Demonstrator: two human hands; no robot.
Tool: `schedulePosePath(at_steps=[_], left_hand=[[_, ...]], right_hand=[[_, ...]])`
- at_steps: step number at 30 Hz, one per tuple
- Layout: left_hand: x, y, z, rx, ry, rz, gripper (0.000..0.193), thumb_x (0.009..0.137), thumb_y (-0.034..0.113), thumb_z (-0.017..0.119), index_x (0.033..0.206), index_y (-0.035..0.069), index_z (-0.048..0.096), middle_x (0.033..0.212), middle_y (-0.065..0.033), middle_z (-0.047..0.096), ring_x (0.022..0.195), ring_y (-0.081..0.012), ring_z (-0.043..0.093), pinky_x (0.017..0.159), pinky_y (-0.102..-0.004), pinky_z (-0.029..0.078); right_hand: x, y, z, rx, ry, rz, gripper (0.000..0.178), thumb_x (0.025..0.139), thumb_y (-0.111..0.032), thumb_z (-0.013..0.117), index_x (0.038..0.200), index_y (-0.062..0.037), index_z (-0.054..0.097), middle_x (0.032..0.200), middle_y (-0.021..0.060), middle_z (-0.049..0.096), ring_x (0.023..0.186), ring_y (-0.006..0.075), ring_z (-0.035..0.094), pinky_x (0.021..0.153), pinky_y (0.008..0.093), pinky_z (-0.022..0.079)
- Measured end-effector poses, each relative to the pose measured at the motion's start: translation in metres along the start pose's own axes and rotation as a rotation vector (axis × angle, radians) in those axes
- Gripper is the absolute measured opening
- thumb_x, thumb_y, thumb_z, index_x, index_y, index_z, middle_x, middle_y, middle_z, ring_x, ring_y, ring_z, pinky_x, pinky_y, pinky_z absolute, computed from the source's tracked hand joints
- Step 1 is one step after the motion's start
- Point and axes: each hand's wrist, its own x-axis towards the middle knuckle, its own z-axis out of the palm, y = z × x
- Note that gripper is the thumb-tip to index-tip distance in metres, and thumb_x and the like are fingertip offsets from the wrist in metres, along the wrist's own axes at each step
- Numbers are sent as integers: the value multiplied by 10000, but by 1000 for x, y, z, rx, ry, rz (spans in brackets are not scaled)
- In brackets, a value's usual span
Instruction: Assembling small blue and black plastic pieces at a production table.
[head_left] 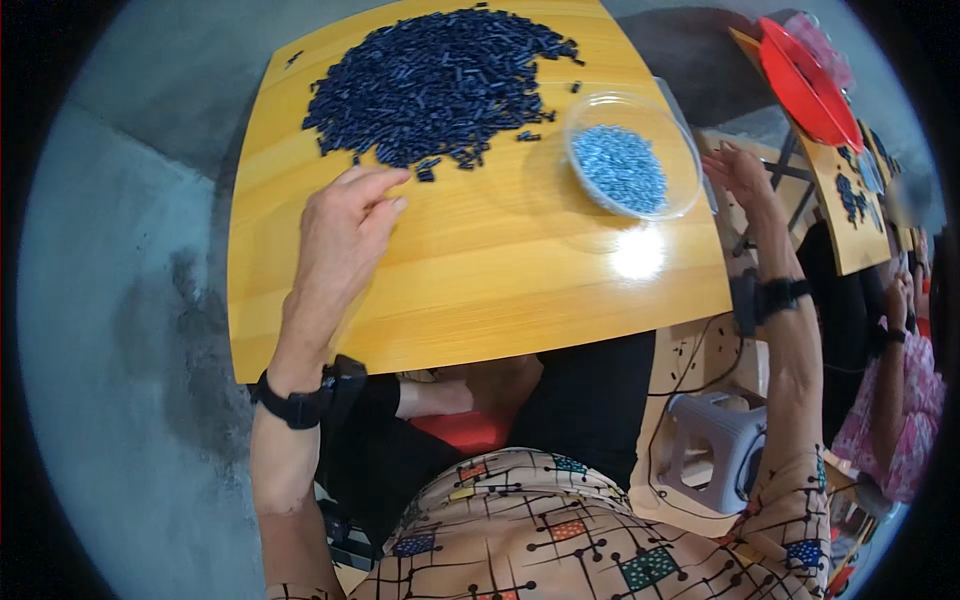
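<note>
My left hand (350, 220) hovers over the table, just in front of the near edge of a large heap of small dark blue-black tube-like pieces (430, 85). Its thumb and index fingertip are apart, and nothing shows between them; the other fingers are partly hidden. To the right of the heap stands a round clear plastic bowl (690, 165) holding many small light-blue pieces (620, 168). My right hand (742, 175) is just past the bowl's right side, by the table's right edge. Its fingers are loosely spread with nothing visible in them.
The yellow wooden table (480, 290) has curved-looking edges, with several dark pieces scattered loose. A grey plastic stool (715, 440) and cables are below right. Farther right, another table (850, 235) carries a red basin (808, 85); a person in pink patterned clothes sits there.
</note>
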Motion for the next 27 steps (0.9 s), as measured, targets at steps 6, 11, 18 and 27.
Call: schedulePosePath(at_steps=[6,11,18,27], left_hand=[[17,-13,16,131,31,179,223,757,11,592,972,-1,648,906,-105,630,751,-221,611,680,-291,471],[27,-19,30,152,35,228,194,735,34,645,926,43,675,880,-113,603,825,-291,601,729,-369,488],[23,-29,25,162,88,212,259,708,20,654,967,41,665,833,-110,604,724,-229,601,676,-305,481],[13,-91,-50,116,161,-35,251,711,60,667,960,24,677,769,-55,634,666,-128,596,621,-253,480]], right_hand=[[-102,-35,8,49,-122,-246,344,946,-136,465,1234,52,455,1031,116,611,862,140,617,750,239,518],[-202,-61,61,-67,-232,-500,235,923,-124,513,1101,10,588,882,62,643,693,83,593,633,207,488],[-279,-56,169,-492,-458,-693,157,824,-1,606,976,2,647,788,38,633,667,77,579,616,218,472],[-279,5,227,-985,-689,-1184,331,702,-34,659,1019,1,570,1008,143,600,934,316,579,802,372,483]])
